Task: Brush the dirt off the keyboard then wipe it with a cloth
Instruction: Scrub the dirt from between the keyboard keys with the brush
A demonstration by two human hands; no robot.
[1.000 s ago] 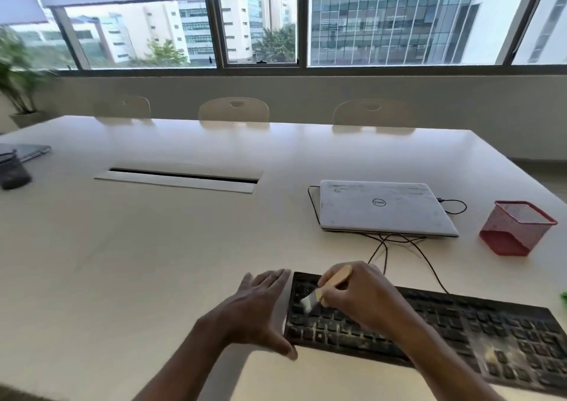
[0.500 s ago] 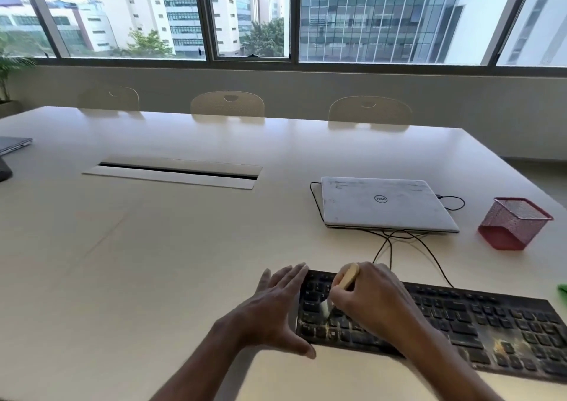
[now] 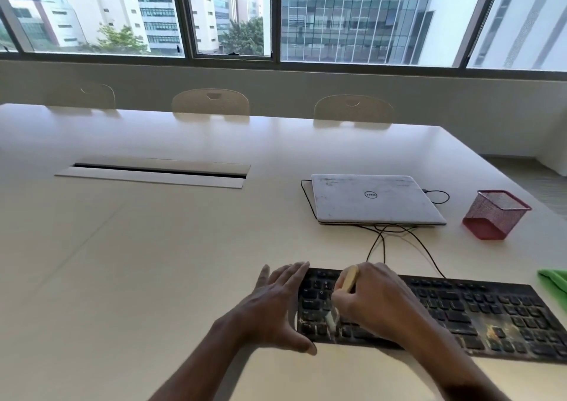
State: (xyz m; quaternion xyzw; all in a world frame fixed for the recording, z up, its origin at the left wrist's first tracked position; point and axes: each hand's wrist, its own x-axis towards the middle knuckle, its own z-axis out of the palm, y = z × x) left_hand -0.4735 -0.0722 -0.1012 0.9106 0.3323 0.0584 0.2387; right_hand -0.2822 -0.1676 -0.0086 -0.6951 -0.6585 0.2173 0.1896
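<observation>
The pale meeting table (image 3: 153,262) carries everything, and on it the black full-size keyboard (image 3: 478,311) lies flat directly beneath both hands, its long body running off to the right of the right hand (image 3: 374,299) toward a patch of brownish dirt at the far end. It looks a stiff, light plastic slab, likely to skate on the smooth top under a sideways stroke, so it is best steadied by its end edge and not by the keys, which give. The left hand (image 3: 273,308) does just that: open, fingers straight, laid against the keyboard's left end with the thumb at the near corner. The green cloth (image 3: 555,281), soft and limp, waits well to the right of the right hand, untouched. The right hand is curled round a small wooden-handled brush (image 3: 350,279), whose pale bristles seem to touch the lower-left keys, though blur leaves the contact uncertain
</observation>
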